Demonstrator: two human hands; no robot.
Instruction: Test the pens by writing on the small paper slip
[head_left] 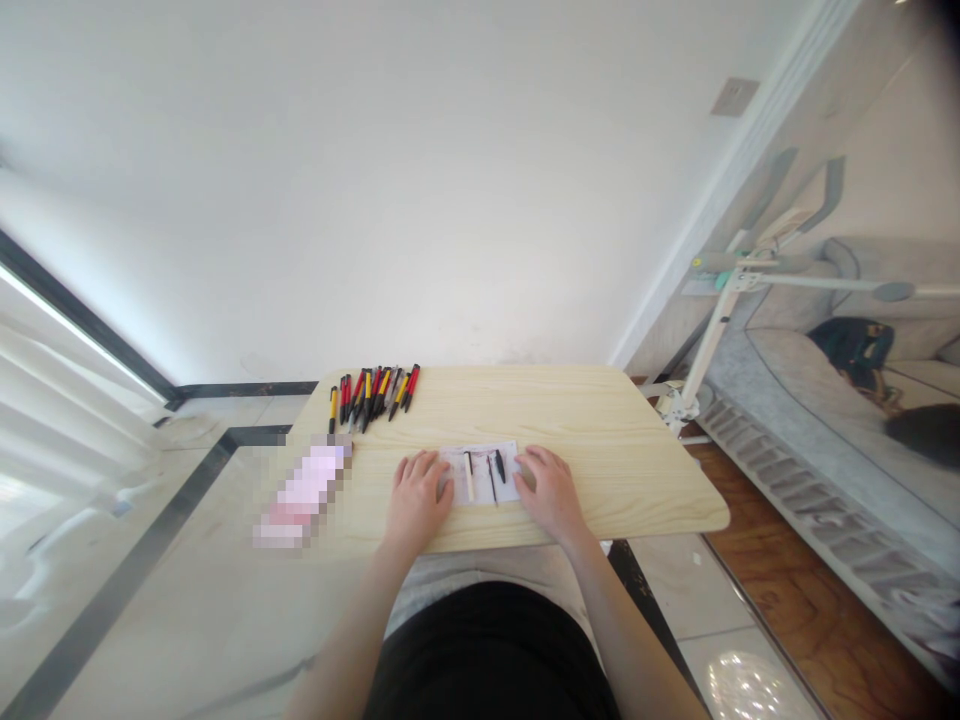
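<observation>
- A pale tube (471,482), thin dark rod (492,482) and black piece (500,467) are lying separate, unjoined, on paper (456,487).
- Left hand (418,495) and right hand (551,490) are flanking the paper, fingers loosely spread, holding nothing.
- Assorted pens (367,397) are clustering at the bench's (517,400) far left; nothing is blocking the pieces.

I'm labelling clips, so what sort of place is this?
Probably a home living room: a grey sofa and what looks like an exercise machine stand at right, with a white curtain at left.
</observation>
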